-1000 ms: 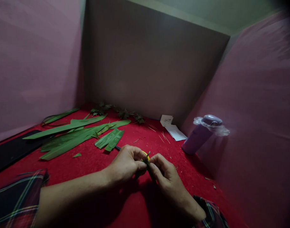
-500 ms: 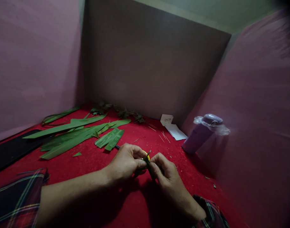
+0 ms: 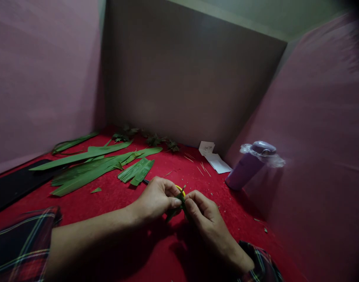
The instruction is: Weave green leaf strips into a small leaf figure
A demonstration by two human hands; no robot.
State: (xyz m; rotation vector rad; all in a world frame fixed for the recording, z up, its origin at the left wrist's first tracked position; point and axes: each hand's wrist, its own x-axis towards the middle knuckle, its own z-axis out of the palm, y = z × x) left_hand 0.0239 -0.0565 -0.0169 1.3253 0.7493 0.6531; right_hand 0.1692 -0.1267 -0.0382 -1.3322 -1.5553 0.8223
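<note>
A small dark green folded leaf piece (image 3: 182, 197) is held between my two hands near the middle of the red cloth (image 3: 115, 209). My left hand (image 3: 156, 199) pinches it from the left with thumb and forefinger. From the right, my right hand (image 3: 204, 211) pinches its other side, fingertips close to the left thumb. Part of the leaf is hidden by the fingers. Just behind the fingertips shows the yellow handle (image 3: 180, 189) of a tool lying on the cloth, mostly covered by my left hand; a dark tip pokes out beyond the knuckles.
Long green leaves (image 3: 91, 172) and cut leaf strips (image 3: 137, 171) lie on the left beside a black flat board (image 3: 17, 188). Small leaf shapes (image 3: 154, 140) line the back wall. Thin sticks (image 3: 203, 169), white paper (image 3: 218, 163) and a purple tumbler (image 3: 245, 168) stand at right.
The leaf piece has turned between my fingers: a flap now hangs down to the left, below my left thumb, where it pointed down near the right hand before. Both hands stay nearly in place.
</note>
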